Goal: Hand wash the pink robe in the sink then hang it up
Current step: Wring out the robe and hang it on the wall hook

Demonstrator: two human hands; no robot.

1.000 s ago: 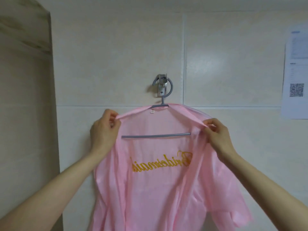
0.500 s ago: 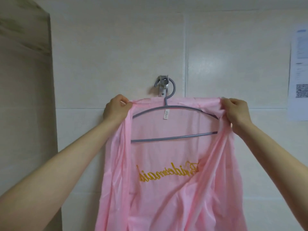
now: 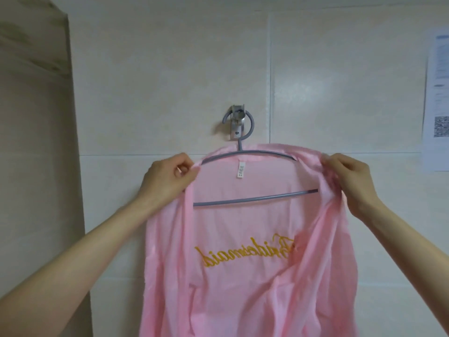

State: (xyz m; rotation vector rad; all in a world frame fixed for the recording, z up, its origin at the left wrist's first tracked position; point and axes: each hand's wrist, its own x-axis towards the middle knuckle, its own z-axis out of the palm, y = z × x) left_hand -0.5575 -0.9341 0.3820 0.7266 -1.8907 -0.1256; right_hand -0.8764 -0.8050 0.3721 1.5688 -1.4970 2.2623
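Note:
The pink robe (image 3: 243, 288) hangs open towards me, with gold lettering showing mirrored through its back panel. Its collar drapes over a grey hanger (image 3: 255, 197) whose loop sits on a metal wall hook (image 3: 237, 126). My left hand (image 3: 167, 178) pinches the robe's left shoulder edge beside the hanger's left end. My right hand (image 3: 349, 176) grips the bunched right shoulder fabric at the hanger's right end. A white label (image 3: 240, 170) dangles inside the collar. The robe's lower part runs out of view.
Cream wall tiles (image 3: 170, 81) fill the background. A beige wall corner or panel (image 3: 36, 142) stands on the left. A printed paper with a QR code (image 3: 439, 105) is stuck on the wall at the right edge.
Both hands lifted the robe's shoulders up and spread them outward a second ago, and have since come down a little. The collar now lies over the hanger top, and the label shows.

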